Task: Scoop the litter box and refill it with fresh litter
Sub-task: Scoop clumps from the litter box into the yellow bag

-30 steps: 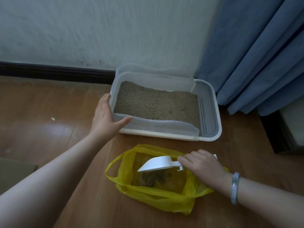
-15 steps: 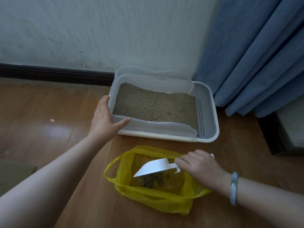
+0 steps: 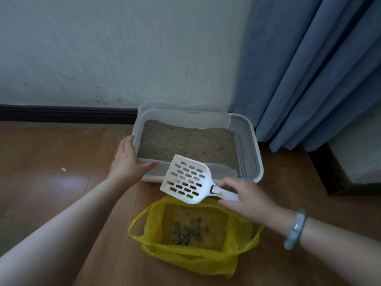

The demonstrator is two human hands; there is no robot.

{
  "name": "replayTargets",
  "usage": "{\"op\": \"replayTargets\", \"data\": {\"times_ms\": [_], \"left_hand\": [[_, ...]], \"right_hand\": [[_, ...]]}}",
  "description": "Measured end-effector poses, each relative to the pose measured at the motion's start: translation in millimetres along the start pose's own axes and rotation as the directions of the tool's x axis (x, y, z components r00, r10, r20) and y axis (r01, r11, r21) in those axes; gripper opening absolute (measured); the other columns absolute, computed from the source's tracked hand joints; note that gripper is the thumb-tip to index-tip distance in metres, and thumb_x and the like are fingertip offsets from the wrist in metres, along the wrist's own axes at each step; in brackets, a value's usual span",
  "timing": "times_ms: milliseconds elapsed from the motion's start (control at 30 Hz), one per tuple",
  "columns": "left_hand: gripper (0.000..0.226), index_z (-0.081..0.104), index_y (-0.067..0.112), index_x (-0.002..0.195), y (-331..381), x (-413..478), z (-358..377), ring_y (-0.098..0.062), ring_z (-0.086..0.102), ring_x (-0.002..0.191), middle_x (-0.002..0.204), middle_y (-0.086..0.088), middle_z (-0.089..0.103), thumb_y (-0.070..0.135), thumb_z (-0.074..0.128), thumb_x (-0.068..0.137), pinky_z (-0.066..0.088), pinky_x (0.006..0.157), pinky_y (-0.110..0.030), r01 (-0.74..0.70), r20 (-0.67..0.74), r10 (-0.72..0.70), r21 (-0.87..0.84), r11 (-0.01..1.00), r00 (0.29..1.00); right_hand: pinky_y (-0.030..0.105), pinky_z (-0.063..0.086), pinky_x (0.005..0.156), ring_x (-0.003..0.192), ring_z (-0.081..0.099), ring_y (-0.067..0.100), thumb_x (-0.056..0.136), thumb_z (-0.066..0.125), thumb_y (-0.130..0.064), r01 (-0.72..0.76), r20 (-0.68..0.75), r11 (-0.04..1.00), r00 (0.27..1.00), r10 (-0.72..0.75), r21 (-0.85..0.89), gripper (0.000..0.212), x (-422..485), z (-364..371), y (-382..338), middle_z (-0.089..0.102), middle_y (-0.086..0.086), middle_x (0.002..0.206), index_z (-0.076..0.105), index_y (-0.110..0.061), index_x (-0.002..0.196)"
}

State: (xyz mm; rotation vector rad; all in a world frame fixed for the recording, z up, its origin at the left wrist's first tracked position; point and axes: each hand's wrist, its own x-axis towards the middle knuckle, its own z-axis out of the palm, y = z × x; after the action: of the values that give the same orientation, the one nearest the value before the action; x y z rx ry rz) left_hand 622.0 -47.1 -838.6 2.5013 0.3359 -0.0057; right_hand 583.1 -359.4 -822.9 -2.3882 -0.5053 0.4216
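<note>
Several dark clumps (image 3: 186,234) are lying in the yellow bag (image 3: 185,256), which is sitting open nearest on the wooden floor (image 3: 51,193). Just beyond, the right hand (image 3: 247,201) is holding the white scoop (image 3: 186,180), grip clamped on its handle. The left hand (image 3: 128,162) is bracing the near-left corner of the litter box (image 3: 260,162), grip spread apart. Tan litter (image 3: 185,143) is filling the box beside a blue curtain (image 3: 309,79).

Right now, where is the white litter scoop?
In the head view's centre, the right hand holds the litter scoop between the litter box and the yellow bag.
</note>
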Motion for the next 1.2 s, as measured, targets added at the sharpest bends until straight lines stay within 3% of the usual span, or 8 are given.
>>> {"op": "replayTargets", "data": {"times_ms": [133,433,667,867,1000,1200], "left_hand": [[0.109,0.008,0.018,0.150,9.4,0.5,-4.7,-0.026,0.029,0.137,0.155,-0.004,0.016,0.046,0.077,0.071,0.033,0.110,-0.048,0.044,0.041,-0.045,0.031,0.999,0.998],[0.100,0.015,0.018,0.150,49.5,2.5,-21.3,-0.024,0.033,0.136,0.152,-0.005,0.029,0.054,0.070,0.074,0.034,0.110,-0.043,0.043,0.054,-0.053,0.162,0.986,0.997],[0.082,0.031,0.024,0.144,69.0,11.5,-44.3,-0.018,0.039,0.131,0.147,0.000,0.038,0.056,0.066,0.077,0.038,0.105,-0.036,-0.144,0.198,0.096,0.249,0.958,0.976],[0.077,0.032,0.026,0.143,63.9,49.6,-46.7,-0.015,0.038,0.131,0.147,0.002,0.039,0.056,0.063,0.079,0.035,0.104,-0.033,-0.279,0.165,0.247,0.210,0.937,0.955],[0.082,0.029,0.029,0.144,56.1,76.7,-26.3,-0.014,0.038,0.130,0.146,0.003,0.039,0.059,0.064,0.076,0.036,0.103,-0.032,-0.423,0.203,0.389,0.168,0.890,0.899],[0.083,0.038,0.027,0.140,29.5,107.2,-11.0,-0.014,0.037,0.130,0.140,0.005,0.046,0.075,0.047,0.072,0.021,0.108,-0.032,-0.598,0.237,0.552,0.231,0.767,0.799]], "right_hand": [[0.032,0.050,0.070,0.077,0.060,0.003,0.078,0.071,-0.033,-0.051,-0.003,0.998,0.999,0.051,0.046,0.020,35.8,-28.4,0.8,0.065,-0.012,0.084,0.063,-0.033,0.096],[0.034,0.052,0.068,0.073,0.061,0.011,0.083,0.066,-0.032,-0.100,-0.003,0.993,0.995,0.100,-0.065,0.017,106.7,-42.1,4.0,0.067,-0.006,0.090,0.061,-0.030,0.099],[0.035,0.053,0.069,0.079,0.061,0.017,0.081,0.067,-0.033,-0.194,0.009,0.974,0.981,0.196,-0.120,0.020,115.2,-44.6,5.5,0.066,-0.002,0.091,0.058,-0.025,0.097],[0.036,0.053,0.071,0.081,0.060,0.013,0.085,0.062,-0.035,-0.229,0.041,0.925,0.967,0.253,-0.304,0.015,106.8,-49.1,14.5,0.064,-0.006,0.092,0.055,-0.029,0.096],[0.025,0.038,0.054,0.081,0.056,0.013,0.087,0.058,-0.033,-0.189,0.073,0.858,0.965,0.253,-0.477,0.013,113.5,-65.3,12.4,0.062,-0.007,0.094,0.053,-0.031,0.099],[0.031,0.047,0.066,0.082,0.054,0.012,0.084,0.061,-0.039,-0.168,0.155,0.873,0.952,0.264,-0.457,0.016,135.8,-54.2,7.3,0.058,-0.009,0.092,0.053,-0.033,0.097]]}}
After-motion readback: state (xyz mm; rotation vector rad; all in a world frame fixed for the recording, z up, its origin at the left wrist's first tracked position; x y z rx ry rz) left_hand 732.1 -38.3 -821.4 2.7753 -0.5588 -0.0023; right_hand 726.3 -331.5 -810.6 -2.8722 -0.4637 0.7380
